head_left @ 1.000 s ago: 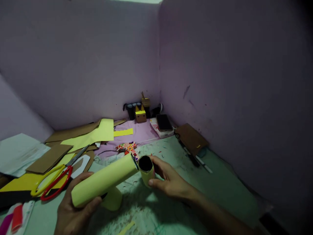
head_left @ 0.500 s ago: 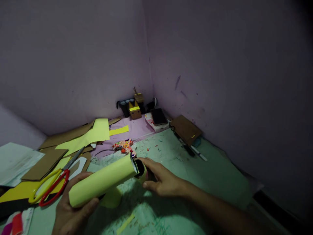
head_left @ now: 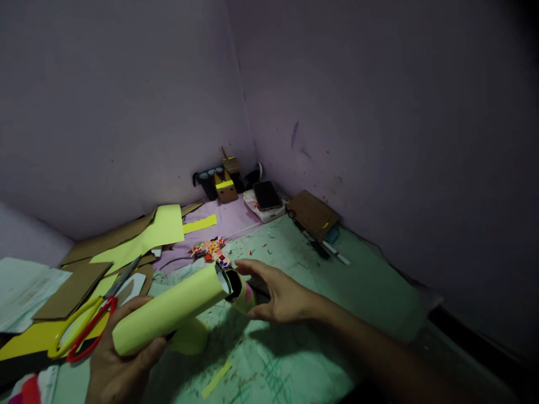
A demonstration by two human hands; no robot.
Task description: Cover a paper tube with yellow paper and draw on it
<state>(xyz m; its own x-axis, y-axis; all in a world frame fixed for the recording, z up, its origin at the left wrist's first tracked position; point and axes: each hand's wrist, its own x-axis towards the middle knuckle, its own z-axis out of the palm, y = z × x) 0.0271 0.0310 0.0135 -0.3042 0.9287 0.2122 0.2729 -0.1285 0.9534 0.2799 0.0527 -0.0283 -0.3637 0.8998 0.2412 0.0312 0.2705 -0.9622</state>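
Note:
A pale yellow paper tube (head_left: 172, 308) slants up to the right, with its open, dark-lined end near the middle of the view. My left hand (head_left: 122, 356) is wrapped round its lower left end. A shorter yellow piece (head_left: 243, 297) with a dark hollow and a pink mark joins or touches the tube's far end. My right hand (head_left: 278, 292) is beside this piece, thumb and fingers apart around its right side; contact at the fingertips is hard to make out. Another yellow paper part (head_left: 189, 336) shows beneath the tube.
Scissors (head_left: 92, 325) with yellow and red handles lie at left on cardboard (head_left: 73, 292) and paper. Behind are a patterned cutout (head_left: 209, 249), a small cardboard figure (head_left: 226, 192) and a phone (head_left: 267, 195). Pens (head_left: 337, 254) and brown card (head_left: 314, 214) lie at right, by the wall.
My right hand's fingers have spread wider beside the short piece, uncovering its pink mark. The camera view has shifted slightly. My left hand still holds the tube.

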